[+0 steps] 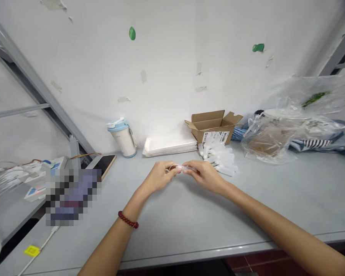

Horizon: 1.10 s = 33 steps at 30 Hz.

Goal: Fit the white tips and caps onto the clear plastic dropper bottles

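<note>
In the middle of the head view, my left hand (160, 174) and my right hand (203, 174) meet above the grey table (172, 230). Both pinch a small translucent white plastic piece (183, 168) between thumb and fingers. A thin white loop shows by the left fingers; its exact kind is too small to make out. Just beyond my right hand lies a pile of similar translucent plastic pieces (218, 155), some with dark bits inside. A stack of white flat sheets or envelopes (171, 146) lies behind my left hand.
An open cardboard box (212, 128) stands behind the pile. To the right are a clear plastic bag (273, 138) and blue cloth (337, 138). A white-and-blue tumbler (123, 138), a phone (107, 164), a blurred-out object (74, 195) and a power strip with cables (43, 172) are left.
</note>
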{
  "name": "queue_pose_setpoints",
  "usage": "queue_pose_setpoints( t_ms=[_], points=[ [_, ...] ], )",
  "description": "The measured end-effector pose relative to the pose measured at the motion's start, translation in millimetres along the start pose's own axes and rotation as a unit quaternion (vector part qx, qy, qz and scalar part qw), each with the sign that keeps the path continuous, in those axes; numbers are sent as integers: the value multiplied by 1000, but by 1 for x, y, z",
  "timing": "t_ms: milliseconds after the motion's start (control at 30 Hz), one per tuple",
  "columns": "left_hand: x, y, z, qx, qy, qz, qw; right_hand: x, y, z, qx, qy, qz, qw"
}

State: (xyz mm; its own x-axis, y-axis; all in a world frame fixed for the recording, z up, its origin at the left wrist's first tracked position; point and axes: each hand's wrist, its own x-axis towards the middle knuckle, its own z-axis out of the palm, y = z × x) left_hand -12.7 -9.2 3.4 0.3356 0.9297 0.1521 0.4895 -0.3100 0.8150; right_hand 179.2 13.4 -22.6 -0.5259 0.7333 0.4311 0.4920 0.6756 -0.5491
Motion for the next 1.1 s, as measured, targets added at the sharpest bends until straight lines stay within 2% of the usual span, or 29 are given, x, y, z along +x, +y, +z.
queue_pose_setpoints(
  t_ms=[167, 267, 433, 533, 600, 733, 800, 1000, 1100],
  points=[
    [-1, 2, 2, 34, 15, 45, 998, 3, -5, -7, 84, -30, 65, 994],
    [-1, 4, 5, 17, 16, 39, 999, 4, -3, -7, 97, -21, 90, 991],
    [3, 1, 8, -91, -3, -59, 994, 5, -2, -6, 120, 12, 100, 988],
    [4, -1, 10, -114, -29, -103, 988, 4, -3, -6, 113, 16, 101, 988],
    [3, -1, 11, -97, -35, -83, 991, 4, -3, -6, 105, 13, 101, 989],
    [0, 0, 12, -27, 20, 10, 999, 4, -1, -5, 108, 15, 103, 989],
    [0, 1, 12, -18, 29, 28, 999, 4, -1, -5, 117, 18, 106, 987],
    [2, 0, 10, -48, -8, -55, 997, 3, -4, -5, 126, 23, 93, 987],
    [2, 0, 10, -48, -24, -37, 998, 2, -2, -4, 123, 21, 88, 988]
  ],
)
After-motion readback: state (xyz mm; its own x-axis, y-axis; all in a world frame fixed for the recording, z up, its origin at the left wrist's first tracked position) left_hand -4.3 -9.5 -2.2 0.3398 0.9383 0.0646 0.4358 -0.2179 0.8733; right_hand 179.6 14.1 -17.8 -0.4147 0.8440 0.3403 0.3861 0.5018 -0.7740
